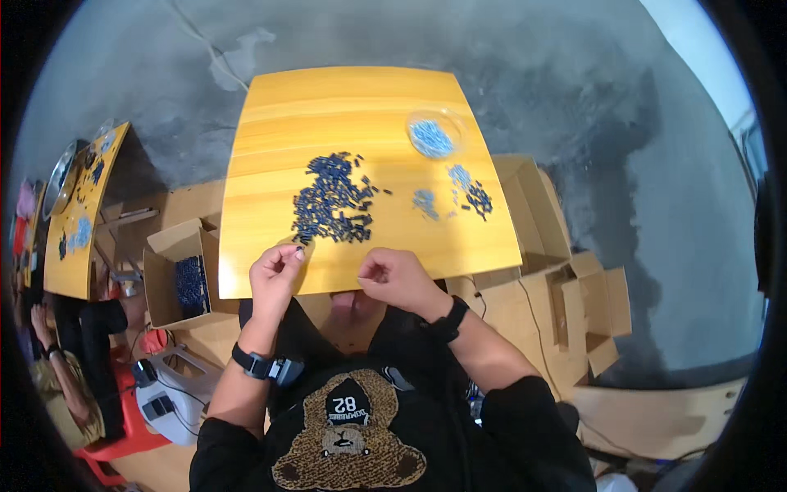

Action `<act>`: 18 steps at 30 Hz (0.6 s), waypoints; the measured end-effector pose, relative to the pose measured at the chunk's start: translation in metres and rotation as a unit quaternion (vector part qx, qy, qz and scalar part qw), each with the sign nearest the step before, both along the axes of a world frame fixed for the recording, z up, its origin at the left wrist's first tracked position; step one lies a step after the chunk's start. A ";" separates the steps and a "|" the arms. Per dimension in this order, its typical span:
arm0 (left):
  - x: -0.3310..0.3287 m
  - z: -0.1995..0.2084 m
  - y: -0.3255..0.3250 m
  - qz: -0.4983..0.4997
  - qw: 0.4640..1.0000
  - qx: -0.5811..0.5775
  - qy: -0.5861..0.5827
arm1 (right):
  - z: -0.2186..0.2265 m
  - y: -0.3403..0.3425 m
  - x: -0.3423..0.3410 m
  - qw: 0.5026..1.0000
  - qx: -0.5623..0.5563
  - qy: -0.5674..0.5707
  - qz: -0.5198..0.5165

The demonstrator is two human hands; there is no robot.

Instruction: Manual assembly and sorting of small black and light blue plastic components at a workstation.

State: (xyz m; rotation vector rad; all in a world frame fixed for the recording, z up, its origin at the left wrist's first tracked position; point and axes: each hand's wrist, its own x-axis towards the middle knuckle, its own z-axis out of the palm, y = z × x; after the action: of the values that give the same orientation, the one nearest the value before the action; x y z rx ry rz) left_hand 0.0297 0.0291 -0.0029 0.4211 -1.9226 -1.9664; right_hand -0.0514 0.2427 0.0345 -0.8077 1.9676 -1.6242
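On the yellow wooden table, a wide heap of small dark blue-black cylindrical pieces (332, 201) lies left of the middle. My left hand (275, 279) is at the near edge below the heap, thumb and finger pinched on one small dark piece (300, 252). To its right, over the near edge, my right hand (398, 279) is closed with fingers curled together; what it holds, if anything, is hidden. At the far right a clear round dish (449, 123) holds light blue slim pieces (431, 139). Nearer are small piles of light blue pieces (425, 202) and dark pieces (479, 199).
An open cardboard box (203, 238) with dark pieces stands left of the table (287, 107). More open cardboard boxes (586, 316) are at the right. Far left, another person (70, 385) sits by a second table (102, 180). A white stool (176, 406) bears chargers and cables.
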 end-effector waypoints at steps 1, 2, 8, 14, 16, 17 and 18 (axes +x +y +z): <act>0.005 0.011 0.008 -0.006 0.999 0.019 -0.031 | 0.008 -0.001 0.004 0.999 0.003 0.036 0.004; 0.009 0.022 0.016 -0.021 0.999 0.018 -0.040 | 0.013 -0.002 0.008 0.997 0.008 0.071 0.006; 0.017 0.030 0.051 -0.109 0.971 0.175 -0.121 | -0.004 -0.004 0.015 0.977 -0.069 0.197 -0.031; 0.017 0.023 0.064 -0.146 0.965 0.142 -0.165 | -0.008 0.017 0.019 0.989 -0.079 0.123 -0.014; 0.016 0.024 0.075 -0.152 0.963 0.144 -0.171 | -0.007 0.027 0.019 0.989 -0.085 0.120 -0.004; 0.015 0.025 0.078 -0.152 0.962 0.147 -0.172 | -0.006 0.031 0.019 0.989 -0.073 0.127 0.002; 0.015 0.025 0.081 -0.150 0.962 0.145 -0.174 | -0.006 0.034 0.020 0.989 -0.063 0.133 0.011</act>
State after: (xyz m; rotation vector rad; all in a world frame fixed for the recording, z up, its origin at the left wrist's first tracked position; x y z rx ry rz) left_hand 0.0451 0.1104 0.0223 0.6192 -1.9995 -2.5340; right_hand -0.0314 0.2762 0.0283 -1.1424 2.0393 -1.7153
